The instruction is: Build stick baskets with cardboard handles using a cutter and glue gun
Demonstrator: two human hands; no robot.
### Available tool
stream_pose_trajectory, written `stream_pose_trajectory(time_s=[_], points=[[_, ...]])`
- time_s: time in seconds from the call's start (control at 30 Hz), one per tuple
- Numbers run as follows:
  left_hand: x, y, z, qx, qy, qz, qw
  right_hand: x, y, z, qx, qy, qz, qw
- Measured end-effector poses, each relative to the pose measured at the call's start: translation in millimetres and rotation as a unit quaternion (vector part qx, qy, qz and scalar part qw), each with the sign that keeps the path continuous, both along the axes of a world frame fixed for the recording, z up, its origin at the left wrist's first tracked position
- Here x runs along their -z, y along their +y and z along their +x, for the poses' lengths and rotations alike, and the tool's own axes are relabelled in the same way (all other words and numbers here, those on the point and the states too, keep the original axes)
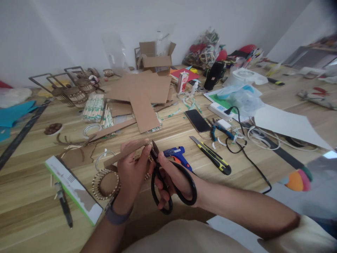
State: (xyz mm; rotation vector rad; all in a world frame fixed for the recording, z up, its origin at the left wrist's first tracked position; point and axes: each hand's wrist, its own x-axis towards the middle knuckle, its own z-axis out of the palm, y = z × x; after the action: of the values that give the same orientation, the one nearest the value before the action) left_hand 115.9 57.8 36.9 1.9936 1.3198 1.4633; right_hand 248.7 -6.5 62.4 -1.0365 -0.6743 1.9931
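Observation:
My left hand [133,172] is closed on a narrow cardboard strip [123,153], which slants up toward the right. My right hand [168,175] has its fingers through the black loops of the scissors [188,182]. Their blades point away from me and lie close by the strip's right end, near my left thumb; whether they touch the cardboard I cannot tell. Left of my left wrist lies a ring trimmed with small light sticks [96,189]. Partly behind my hands is a blue glue gun [181,156]. A yellow and black utility knife [210,154] rests to its right.
Cardboard sheets [144,109] lie mid-table, with bundled sticks [93,107] to their left. Small stick-covered buckets [76,96] stand at the far left. A phone [198,120], pliers [222,131] and a black cable [254,168] are on the right. A pen-like tool [64,207] lies front left.

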Motion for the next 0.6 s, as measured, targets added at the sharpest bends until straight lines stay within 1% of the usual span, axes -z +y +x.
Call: stream_pose_trajectory(time_s=[0.17, 0.3, 0.43, 0.6], points=[[1.1, -0.5, -0.2, -0.002, -0.003, -0.006, 1.0, -0.2, 2.2, -0.8, 0.005, -0.035, 0.013, 0.999], [1.8, -0.8, -0.5, -0.006, -0.002, -0.006, 1.0, 0.4, 2.8, -1.3, 0.006, -0.029, 0.019, 0.999], [0.1, -0.4, -0.8, -0.004, 0.003, 0.003, 1.0, 1.8, 1.5, -1.4, 0.013, -0.035, 0.044, 0.998], [-3.1, -1.5, -0.7, -0.01, 0.015, 0.006, 1.0, -1.2, 0.5, -2.6, 0.026, -0.045, 0.062, 0.997]])
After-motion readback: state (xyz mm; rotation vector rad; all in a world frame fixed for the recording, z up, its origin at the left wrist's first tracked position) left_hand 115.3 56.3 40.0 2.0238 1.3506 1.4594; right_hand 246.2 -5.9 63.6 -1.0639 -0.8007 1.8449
